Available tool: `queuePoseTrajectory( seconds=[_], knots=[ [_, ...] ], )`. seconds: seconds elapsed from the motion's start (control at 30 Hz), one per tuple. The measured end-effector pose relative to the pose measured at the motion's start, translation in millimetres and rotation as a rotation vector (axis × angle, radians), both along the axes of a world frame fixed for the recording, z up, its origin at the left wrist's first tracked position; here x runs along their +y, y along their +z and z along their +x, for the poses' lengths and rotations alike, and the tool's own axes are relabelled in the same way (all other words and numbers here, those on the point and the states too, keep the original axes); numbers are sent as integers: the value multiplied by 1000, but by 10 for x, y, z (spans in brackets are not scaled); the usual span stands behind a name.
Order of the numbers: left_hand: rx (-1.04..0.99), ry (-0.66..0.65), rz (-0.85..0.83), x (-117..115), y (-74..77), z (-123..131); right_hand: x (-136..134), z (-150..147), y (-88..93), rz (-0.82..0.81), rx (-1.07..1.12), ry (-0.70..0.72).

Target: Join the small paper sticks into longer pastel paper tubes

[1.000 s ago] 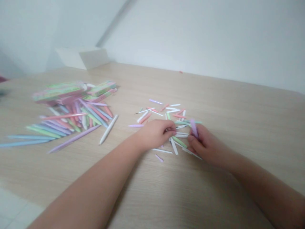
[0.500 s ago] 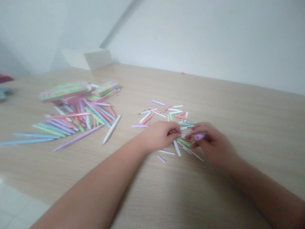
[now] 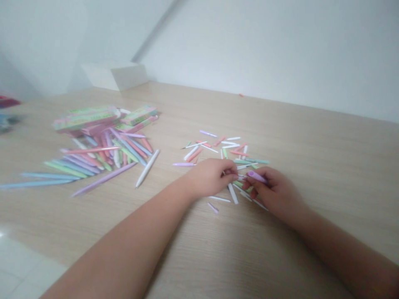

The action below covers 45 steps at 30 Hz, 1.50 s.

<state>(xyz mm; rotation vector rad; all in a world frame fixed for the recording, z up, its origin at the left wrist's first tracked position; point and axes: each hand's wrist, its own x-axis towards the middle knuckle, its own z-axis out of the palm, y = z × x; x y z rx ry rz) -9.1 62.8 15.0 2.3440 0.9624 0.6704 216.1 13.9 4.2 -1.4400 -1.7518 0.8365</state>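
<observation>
Over the scattered pen parts, my left hand (image 3: 215,176) is closed in a pinch on what looks like a thin white pen refill (image 3: 241,177); the refill spans the small gap towards the other hand. My right hand (image 3: 274,185) grips a purple pen barrel (image 3: 257,177), its open end facing left and up. Under and around both hands lie loose white sticks, green pieces and a white tube (image 3: 232,193). A small purple pen part (image 3: 213,207) rests nearer to me. My fingers partly hide the middle of the pile.
To the left spreads a heap of pastel pens (image 3: 102,155), with pink-green boxes (image 3: 85,119) behind it. One white pen (image 3: 147,169) lies at its right edge. A white box (image 3: 115,76) stands at the back by the wall. Coral and white pieces (image 3: 195,154) lie beyond my left hand.
The purple barrel in my right hand has swung round and now points left and up. My right fingers have shifted off a green piece at the back. My left hand has hardly moved.
</observation>
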Motion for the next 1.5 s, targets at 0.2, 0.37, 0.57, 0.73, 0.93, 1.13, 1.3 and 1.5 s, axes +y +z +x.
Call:
queuePoseTrajectory(
  seconds=[0.2,0.37,0.57,0.73,0.93,1.13,1.3,1.5],
  knots=[
    [-3,-9,8,4,-12,-3,-11,-18,-26,-41,70,16],
    [-15,-5,3,5,-10,-6,-19,-6,-34,-73,90,-9],
    [-46,-12,-18,12,-9,-11,-27,24,-67,-71,84,-18],
    [-46,-14,-23,12,-3,-9,-33,24,-77,-60,103,-30],
    [-42,-22,-39,16,-1,-11,-49,13,-68,-49,106,-30],
    [-42,-22,-21,23,-29,-10,-41,27,-88,-4,80,3],
    [-53,-18,-22,30,-34,-9,-32,31,-107,-20,111,-11],
    [-72,-4,-47,29,-31,1,-39,12,-68,-17,105,-3]
  ],
)
